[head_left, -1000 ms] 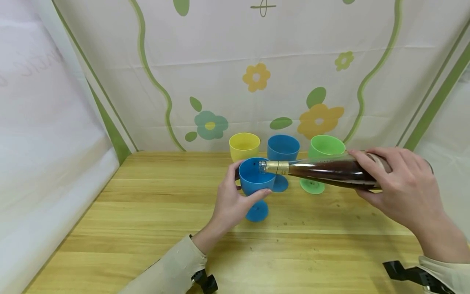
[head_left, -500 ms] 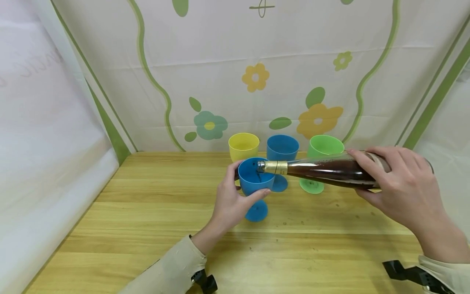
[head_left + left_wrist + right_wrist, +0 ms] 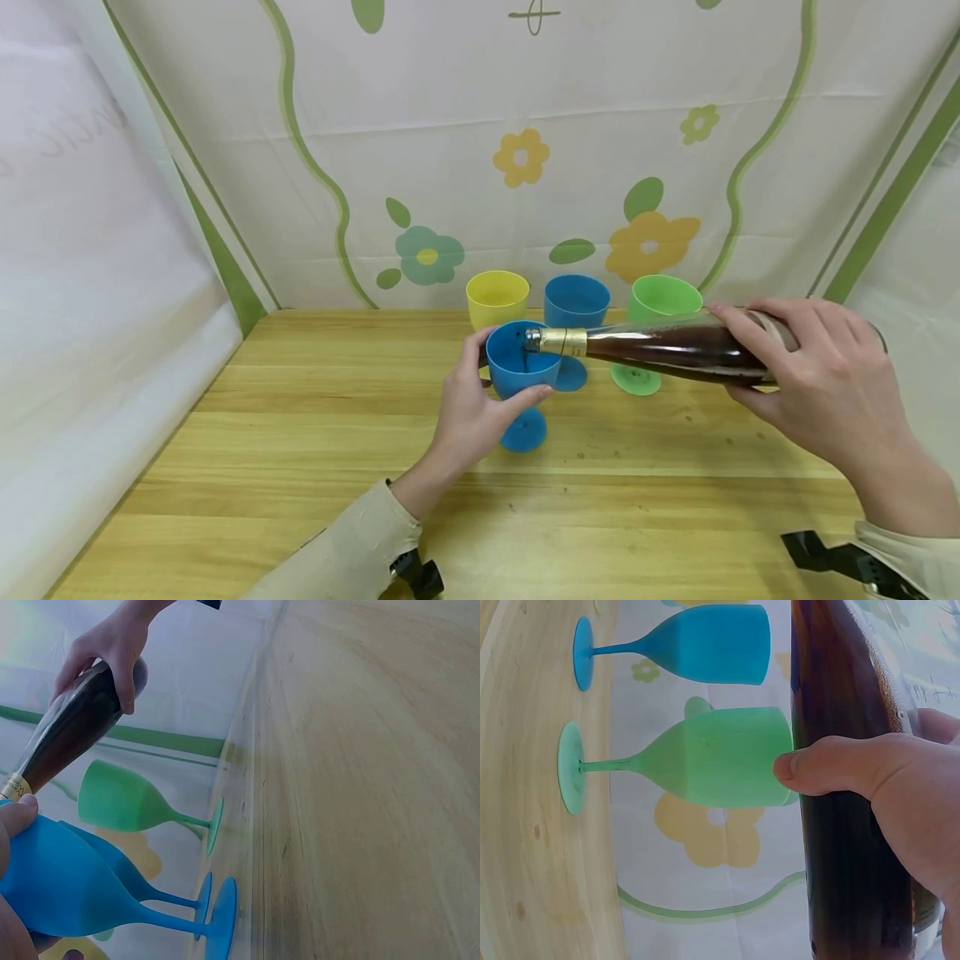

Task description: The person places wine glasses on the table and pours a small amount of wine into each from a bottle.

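Left hand: the left hand (image 3: 472,408) is reaching in from the near edge of the tabletop (image 3: 300,433), fingers and thumb curling round the bowl of the front blue goblet (image 3: 517,367) and holding it upright on its foot.
Front blue goblet: it is standing near the middle of the tabletop, at about 12 o'clock from the left grip, its open mouth facing up.
Right hand: the right hand (image 3: 817,383) is coming in from 3 o'clock, its fingers wrapping over the fat end of the bottle (image 3: 675,346) and its thumb pressing the glass, as the right wrist view shows (image 3: 832,761).
Bottle axis: the bottle is lying almost level, its long axis running from 3 o'clock to 9 o'clock; the gold-banded neck (image 3: 562,340) is pointing at 9 o'clock from the right grip, and the mouth is sitting right over the goblet's rim.
Liquid: a thin dark stream seems to be falling into the bowl, though it is too fine to be sure of.
Behind: a yellow goblet (image 3: 497,298), a second blue goblet (image 3: 576,304) and a green goblet (image 3: 663,304) are standing in a row at 12 o'clock, near the flowered cloth backdrop (image 3: 525,158).
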The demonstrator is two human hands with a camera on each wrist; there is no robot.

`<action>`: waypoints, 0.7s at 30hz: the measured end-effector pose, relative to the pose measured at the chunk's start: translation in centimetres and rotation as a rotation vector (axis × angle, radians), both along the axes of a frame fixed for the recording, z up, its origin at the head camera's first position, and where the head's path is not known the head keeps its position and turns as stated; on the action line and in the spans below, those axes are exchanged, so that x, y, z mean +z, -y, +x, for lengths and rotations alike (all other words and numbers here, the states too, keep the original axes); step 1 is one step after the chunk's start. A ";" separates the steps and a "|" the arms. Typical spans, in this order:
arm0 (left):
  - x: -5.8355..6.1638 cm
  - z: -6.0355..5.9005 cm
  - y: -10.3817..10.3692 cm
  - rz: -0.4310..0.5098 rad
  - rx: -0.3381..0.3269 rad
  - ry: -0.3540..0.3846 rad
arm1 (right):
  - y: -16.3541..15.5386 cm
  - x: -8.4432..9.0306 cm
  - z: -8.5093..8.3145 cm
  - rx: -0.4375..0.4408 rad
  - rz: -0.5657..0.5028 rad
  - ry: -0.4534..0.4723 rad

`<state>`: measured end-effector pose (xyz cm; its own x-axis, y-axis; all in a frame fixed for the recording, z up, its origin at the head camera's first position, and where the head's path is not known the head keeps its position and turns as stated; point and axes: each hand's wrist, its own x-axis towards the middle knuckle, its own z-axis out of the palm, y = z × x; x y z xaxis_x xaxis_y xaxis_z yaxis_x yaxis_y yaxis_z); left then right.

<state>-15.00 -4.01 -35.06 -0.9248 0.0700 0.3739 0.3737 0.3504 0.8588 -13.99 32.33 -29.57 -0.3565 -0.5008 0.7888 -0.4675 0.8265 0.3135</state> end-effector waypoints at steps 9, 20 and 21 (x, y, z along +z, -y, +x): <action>-0.1 0.0 0.0 0.006 0.000 -0.002 | 0.0 0.1 0.0 0.002 0.003 0.003; 0.0 0.1 -0.1 0.000 0.002 -0.010 | -0.1 0.1 0.2 -0.003 0.001 0.010; 0.0 0.1 -0.1 0.000 0.002 -0.009 | -0.1 0.1 0.2 -0.004 0.001 0.009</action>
